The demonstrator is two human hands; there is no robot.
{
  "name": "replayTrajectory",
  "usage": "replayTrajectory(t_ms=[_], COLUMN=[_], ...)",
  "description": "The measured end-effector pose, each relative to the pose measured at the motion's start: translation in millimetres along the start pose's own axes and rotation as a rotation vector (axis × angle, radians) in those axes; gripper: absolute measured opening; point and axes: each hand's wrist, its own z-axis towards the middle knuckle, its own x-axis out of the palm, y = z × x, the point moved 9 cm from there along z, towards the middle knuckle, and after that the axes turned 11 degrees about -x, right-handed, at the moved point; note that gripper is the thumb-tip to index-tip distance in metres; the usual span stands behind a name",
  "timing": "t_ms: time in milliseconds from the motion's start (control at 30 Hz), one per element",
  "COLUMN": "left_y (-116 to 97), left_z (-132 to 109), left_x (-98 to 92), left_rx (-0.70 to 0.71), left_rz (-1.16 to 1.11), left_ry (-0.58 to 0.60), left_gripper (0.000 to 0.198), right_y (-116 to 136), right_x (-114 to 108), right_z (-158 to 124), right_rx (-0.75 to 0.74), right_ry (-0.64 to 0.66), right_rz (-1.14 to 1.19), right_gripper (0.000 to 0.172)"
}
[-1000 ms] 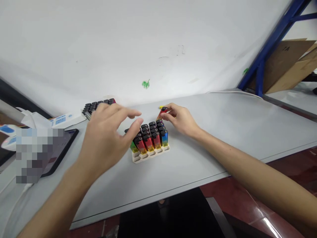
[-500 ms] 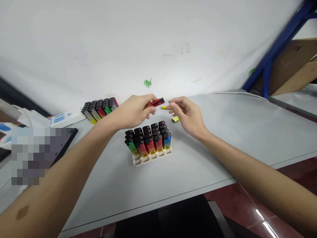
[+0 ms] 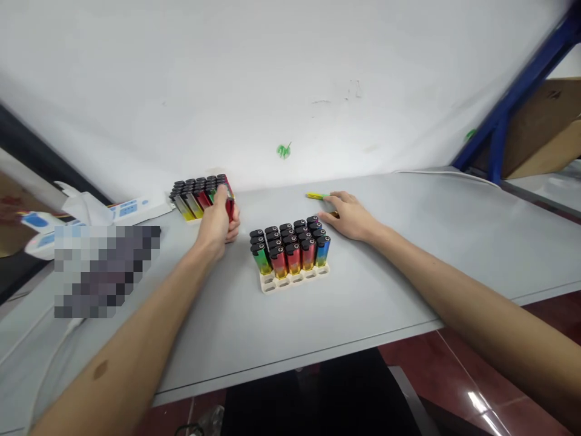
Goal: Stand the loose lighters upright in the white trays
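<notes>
A red lighter (image 3: pixel 230 209) is gripped upright in my left hand (image 3: pixel 216 223), thumb along its top and fingers curled around it. That hand is just in front of the rear block of lighters (image 3: pixel 193 203), whose right part it hides. Low over the table, my right hand (image 3: pixel 350 217) has its fingers curled over a yellow lighter (image 3: pixel 334 214), mostly hidden beneath them. Beyond its fingertips lies a yellow-green lighter (image 3: pixel 315 195). Between my hands stands a cream holder (image 3: pixel 297 278) with rows of black-topped lighters (image 3: pixel 293 257) in it; its front row of slots holds none.
A white power strip (image 3: pixel 140 207) and a pixelated dark device (image 3: pixel 109 272) with a cable lie on the left. Behind the table (image 3: pixel 372 315) rises a white wall (image 3: pixel 236 91). A blue metal frame (image 3: pixel 512 109) and cardboard boxes (image 3: pixel 551 115) stand at right.
My left hand has moved left with the red lighter, from above the cream holder to the rear block. My right hand has lowered onto the yellow lighter. The camera view has shifted slightly.
</notes>
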Motion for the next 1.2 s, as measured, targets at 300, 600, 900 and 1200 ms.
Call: replayTrajectory(t_ms=[300, 600, 900, 1200], left_y=[4, 4, 0, -12], left_z=[-16, -19, -17, -23], left_x=[16.4, 13.8, 14.1, 9.9], left_rx=[-0.051, -0.022, 0.040, 0.178], left_rz=[-0.112, -0.116, -0.071, -0.056], left_ry=[0.079, 0.033, 0.038, -0.007], left_gripper=[0.024, 0.040, 0.026, 0.033], right_y=[2, 4, 15, 21], right_x=[-8, -8, -20, -24], right_z=[-9, -13, -23, -22], right_rx=[0.015, 0.042, 0.104, 0.048], right_ry=[-0.071, -0.050, -0.011, 0.012], right_rz=[-0.021, -0.006, -0.081, -0.072], right_gripper=[0.062, 0.062, 0.057, 0.042])
